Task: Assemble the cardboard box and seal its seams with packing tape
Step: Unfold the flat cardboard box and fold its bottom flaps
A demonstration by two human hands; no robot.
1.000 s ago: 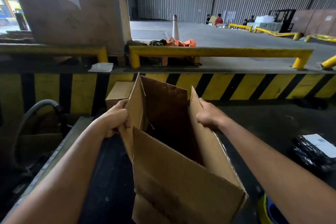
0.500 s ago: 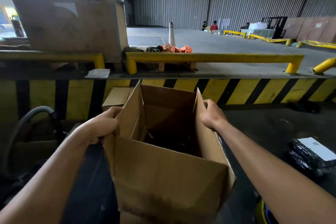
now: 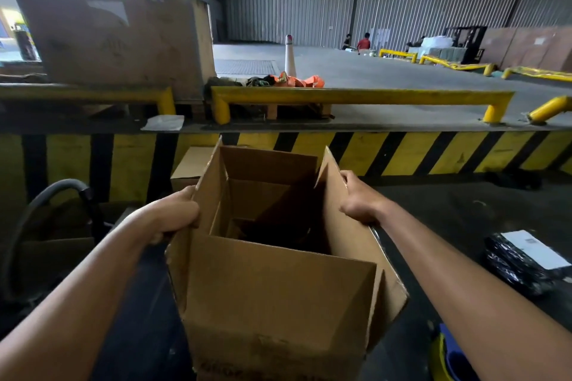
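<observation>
A brown cardboard box (image 3: pixel 278 297) stands open-topped in front of me, squared up, with its top flaps raised. My left hand (image 3: pixel 175 216) grips the left flap, fingers curled round its edge. My right hand (image 3: pixel 356 201) grips the right flap from the outside. The inside of the box is dark and its bottom is hard to make out. No packing tape is in view.
A small closed carton (image 3: pixel 188 168) sits behind the box, against a yellow-and-black striped dock wall (image 3: pixel 402 151). A grey hose (image 3: pixel 46 198) curves at left. A black wrapped parcel with a white label (image 3: pixel 526 260) lies on the floor at right. Yellow rails (image 3: pixel 356 96) run above.
The box has gone from a skewed, half-flat shape to a squared open shape, turning to face me. Both hands stayed on the side flaps and moved apart.
</observation>
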